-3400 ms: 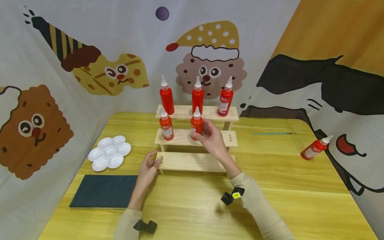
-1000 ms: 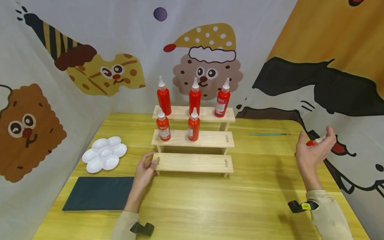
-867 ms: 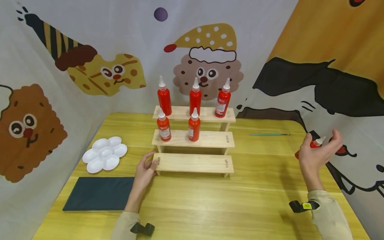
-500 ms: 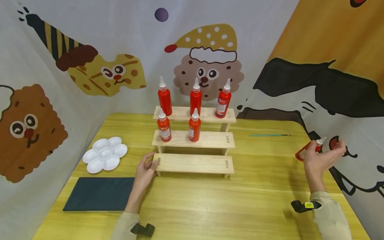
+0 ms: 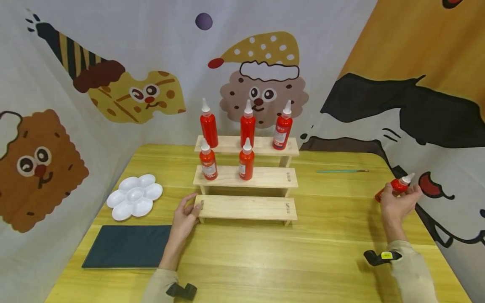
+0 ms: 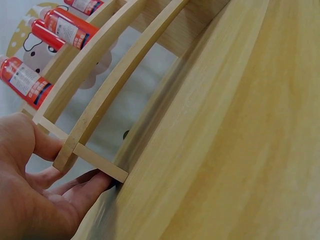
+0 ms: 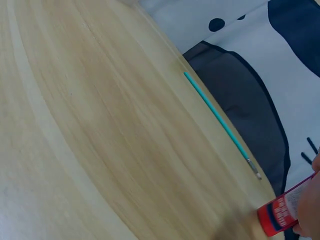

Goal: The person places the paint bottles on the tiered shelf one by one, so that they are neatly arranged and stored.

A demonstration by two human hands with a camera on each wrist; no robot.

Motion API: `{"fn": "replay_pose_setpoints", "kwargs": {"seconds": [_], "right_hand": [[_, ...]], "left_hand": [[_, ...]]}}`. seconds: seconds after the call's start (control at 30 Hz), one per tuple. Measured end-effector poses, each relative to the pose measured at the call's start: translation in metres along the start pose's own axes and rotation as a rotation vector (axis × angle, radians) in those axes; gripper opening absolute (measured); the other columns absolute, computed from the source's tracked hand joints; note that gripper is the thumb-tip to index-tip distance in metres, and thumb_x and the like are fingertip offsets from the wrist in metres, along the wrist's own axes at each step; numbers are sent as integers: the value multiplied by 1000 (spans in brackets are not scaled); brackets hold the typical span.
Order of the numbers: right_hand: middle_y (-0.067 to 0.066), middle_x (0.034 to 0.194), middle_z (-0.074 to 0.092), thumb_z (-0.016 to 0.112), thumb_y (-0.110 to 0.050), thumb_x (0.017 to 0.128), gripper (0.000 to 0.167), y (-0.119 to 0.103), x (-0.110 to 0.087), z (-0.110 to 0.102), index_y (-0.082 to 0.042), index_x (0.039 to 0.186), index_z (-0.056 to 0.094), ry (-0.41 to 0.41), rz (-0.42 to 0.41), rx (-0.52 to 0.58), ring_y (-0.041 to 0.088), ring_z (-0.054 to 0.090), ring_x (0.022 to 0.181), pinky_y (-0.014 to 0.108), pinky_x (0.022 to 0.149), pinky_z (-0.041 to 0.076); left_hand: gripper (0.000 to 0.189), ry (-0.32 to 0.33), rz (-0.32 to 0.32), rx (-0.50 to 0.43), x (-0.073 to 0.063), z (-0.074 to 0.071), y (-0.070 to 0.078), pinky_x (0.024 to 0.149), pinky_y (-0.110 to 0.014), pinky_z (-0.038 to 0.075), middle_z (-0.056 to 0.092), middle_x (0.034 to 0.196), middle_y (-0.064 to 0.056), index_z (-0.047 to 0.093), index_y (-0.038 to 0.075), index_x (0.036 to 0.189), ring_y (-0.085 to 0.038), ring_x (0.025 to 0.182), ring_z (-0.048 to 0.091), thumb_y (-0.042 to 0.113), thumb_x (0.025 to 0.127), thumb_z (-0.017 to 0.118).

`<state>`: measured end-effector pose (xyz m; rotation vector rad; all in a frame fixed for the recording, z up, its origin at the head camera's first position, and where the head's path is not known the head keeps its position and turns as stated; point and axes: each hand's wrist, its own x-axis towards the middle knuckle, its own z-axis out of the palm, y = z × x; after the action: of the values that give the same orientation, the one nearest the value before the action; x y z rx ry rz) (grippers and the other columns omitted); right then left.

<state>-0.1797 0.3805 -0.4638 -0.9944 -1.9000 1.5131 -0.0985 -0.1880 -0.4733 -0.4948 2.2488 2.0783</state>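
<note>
My left hand (image 5: 185, 219) holds the left end of the lowest step of a three-tier wooden stand (image 5: 242, 208). In the left wrist view, the thumb is at the end of that board and the fingers (image 6: 90, 192) lie by its leg. Far to the right, my right hand (image 5: 398, 206) grips a red paint bottle (image 5: 398, 185) with a white pointed cap, tilted at the table's right edge. Its labelled lower end (image 7: 278, 214) shows in the right wrist view. Three red bottles (image 5: 248, 126) stand on the top tier and two more orange-red bottles (image 5: 246, 165) on the middle one.
A thin turquoise paintbrush (image 5: 341, 171) lies at the back right of the table (image 5: 322, 252). On the left are a white flower-shaped palette (image 5: 135, 195) and a dark flat rectangular pad (image 5: 126, 246). A printed cloth (image 5: 170, 25) hangs behind the table.
My right hand has let go of the second middle-tier bottle and moved right to the tilted bottle, where its fingers have since closed round it. The left hand has stayed at the stand.
</note>
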Motion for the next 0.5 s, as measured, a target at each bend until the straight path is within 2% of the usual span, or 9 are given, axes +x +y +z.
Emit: {"fn": "replay_pose_setpoints", "kwargs": {"seconds": [0.13,0.23,0.3,0.5], "right_hand": [[-5,156,41,58,-26,100,62,4,0,1,-29,154,28,6,-5,-30,1,45,120,25,114,36],[-7,150,44,56,-29,101,58,6,0,2,-27,153,32,15,-23,-93,-1,42,116,24,112,35],[-6,150,44,55,-30,101,56,7,-1,3,-26,153,34,17,-36,-116,0,41,116,23,112,35],[6,156,43,53,-28,101,54,10,-4,3,-22,152,36,18,-104,-167,13,43,130,26,112,36]], "left_hand": [[47,-8,2,-9,-1,0,0,73,-23,54,62,134,-29,46,12,151,-11,96,67,11,105,54],[47,-11,7,-7,-1,-1,-1,73,-24,54,61,134,-29,45,12,151,-11,96,67,11,105,53],[47,-10,8,-4,-1,-1,-2,73,-24,54,61,135,-29,45,12,151,-12,98,67,12,105,53],[45,2,6,1,-2,0,0,73,-23,53,61,134,-29,47,13,150,-13,98,67,11,105,53]]}}
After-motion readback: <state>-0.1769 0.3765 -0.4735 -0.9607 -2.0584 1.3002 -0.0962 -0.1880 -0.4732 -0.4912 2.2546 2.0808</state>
